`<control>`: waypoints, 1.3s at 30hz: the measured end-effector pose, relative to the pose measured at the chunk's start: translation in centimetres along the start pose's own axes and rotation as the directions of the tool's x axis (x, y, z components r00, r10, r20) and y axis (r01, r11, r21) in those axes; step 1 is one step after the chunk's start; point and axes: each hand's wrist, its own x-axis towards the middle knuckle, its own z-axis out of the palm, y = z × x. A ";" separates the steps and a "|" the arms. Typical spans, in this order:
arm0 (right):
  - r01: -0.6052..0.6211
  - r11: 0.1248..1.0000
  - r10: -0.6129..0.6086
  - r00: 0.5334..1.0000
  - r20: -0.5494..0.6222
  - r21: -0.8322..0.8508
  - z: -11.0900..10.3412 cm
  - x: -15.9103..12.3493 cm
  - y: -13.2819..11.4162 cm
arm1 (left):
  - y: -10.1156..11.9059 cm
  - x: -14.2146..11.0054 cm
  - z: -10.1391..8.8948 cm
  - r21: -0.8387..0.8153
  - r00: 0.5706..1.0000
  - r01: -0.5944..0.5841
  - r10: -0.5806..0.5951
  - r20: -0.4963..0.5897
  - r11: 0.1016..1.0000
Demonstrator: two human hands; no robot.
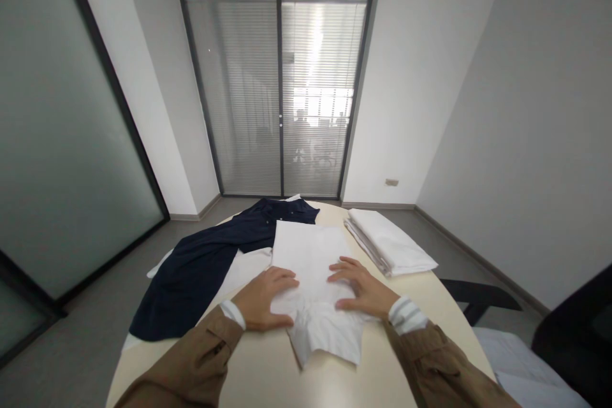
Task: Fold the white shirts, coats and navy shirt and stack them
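Where left hand (264, 301) and right hand (366, 290) rest, white cloth (310, 258) lies (plain, creased)

The left hand (264, 299) hides part of the white cloth (310, 252).

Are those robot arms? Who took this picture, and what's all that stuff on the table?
No robot here! These are a person's own bare left hand and right hand, coming out of brown sleeves. The camera is worn on that person's head, looking forward and down, so there is just this one view.

On the pale table, a white cloth lies in the middle, crumpled at its near end. The hands are over its two sides, fingers apart; nothing looks gripped. To the left is a dark blue garment, with something white peeking out beneath it. To the right is a folded white bundle.
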 end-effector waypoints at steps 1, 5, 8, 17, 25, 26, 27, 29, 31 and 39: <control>-0.022 1.000 0.022 0.998 0.065 -0.001 0.1 -0.2 -0.3 | 0.2 -0.1 -0.1 0.036 0.999 -0.026 0.025 0.032 0.999; -0.115 0.993 0.117 0.974 0.193 -0.022 0.5 -0.6 -0.6 | 0.3 -0.4 -0.1 0.124 0.998 -0.022 0.014 0.063 0.992; -0.164 0.985 0.170 0.951 0.259 -0.044 0.5 -0.6 -1.0 | 0.4 -0.3 0.0 0.106 0.995 0.035 -0.044 0.087 0.994; -0.182 0.982 0.168 0.961 0.219 0.044 -0.1 -0.7 -1.4 | 0.6 0.5 1.5 -0.244 0.935 0.197 -0.257 -0.245 0.949; -0.249 0.966 0.211 0.920 0.330 0.075 -2.2 -2.4 -0.3 | 0.5 0.9 2.3 -0.487 0.850 0.263 -0.439 -0.292 0.833; -0.256 0.963 0.215 0.915 0.343 0.080 -2.5 -2.6 -0.1 | 0.4 0.9 2.3 -0.510 0.839 0.268 -0.458 -0.294 0.818; -0.257 0.961 0.210 0.915 0.345 0.098 -2.7 -2.8 0.0 | 0.4 0.9 2.3 -0.534 0.824 0.276 -0.482 -0.296 0.799; -0.250 0.953 0.187 0.929 0.318 0.171 -2.9 -3.0 0.0 | 0.3 1.0 2.3 -0.573 0.791 0.282 -0.525 -0.315 0.769; -0.242 0.934 0.178 0.953 0.246 0.262 -3.0 -2.8 -0.2 | 0.3 1.0 2.2 -0.582 0.783 0.237 -0.507 -0.359 0.778; -0.162 0.976 0.184 0.970 -0.159 0.143 -3.4 -1.5 0.2 | -0.2 0.0 2.0 -0.182 0.930 0.000 -0.067 -0.362 0.983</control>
